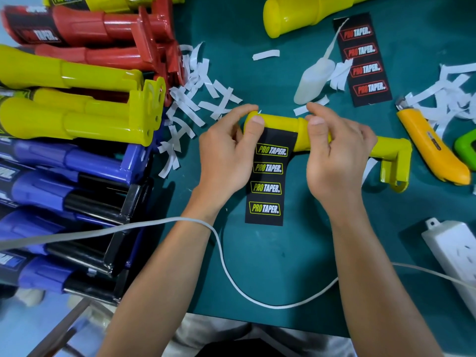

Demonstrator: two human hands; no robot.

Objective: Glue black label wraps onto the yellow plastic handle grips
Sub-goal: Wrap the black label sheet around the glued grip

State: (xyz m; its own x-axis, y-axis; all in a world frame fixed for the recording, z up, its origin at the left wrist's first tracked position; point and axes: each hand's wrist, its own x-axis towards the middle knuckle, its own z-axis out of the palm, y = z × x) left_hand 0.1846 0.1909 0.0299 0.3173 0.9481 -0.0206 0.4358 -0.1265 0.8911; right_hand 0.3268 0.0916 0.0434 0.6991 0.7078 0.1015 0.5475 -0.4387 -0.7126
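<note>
Forearms (159, 266) frame the work: left hand (224, 161) pinches the rounded end of the yellow handle grip (279, 122) on the green table (257, 266), thumb on the black label wrap (266, 188); right hand (337, 155) curls round its middle, perhaps pinning the wrap's corner.

Your teal surface (257, 253) carries: orange utility knife (432, 148) at right, green object (465, 149) just beside it; white power strip (456, 251) lower right; white cable (283, 307) looped near you; paper strips (195, 91) scattered; red grips (85, 29) and blue grips (64, 161) stacked left.
</note>
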